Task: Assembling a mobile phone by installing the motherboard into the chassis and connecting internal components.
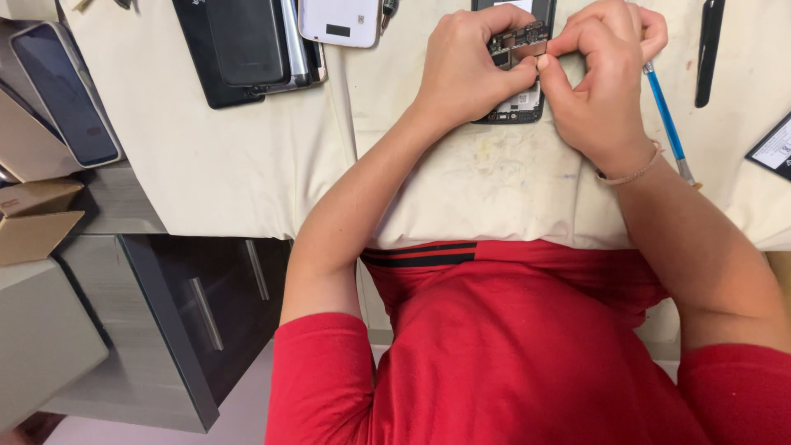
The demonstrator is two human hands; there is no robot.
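Note:
An opened black phone [517, 109] lies on a cream cloth-covered table [247, 165] at the top centre. Above it a small dark circuit board [517, 39] is pinched between both hands. My left hand [470, 70] grips the board's left end with thumb and fingers. My right hand [597, 82] holds its right end, thumb pressed against the board's edge. A thin bracelet sits on my right wrist. A blue-handled tool [666, 119] lies on the cloth, partly under my right hand.
A stack of dark phones [247, 49] and a white phone [342, 21] lie at the top left. Another phone [66, 95] rests on boxes at the far left. A black stick-like tool [709, 49] and a black battery-like piece [774, 148] lie at right. Grey drawers [189, 313] stand below the table's edge.

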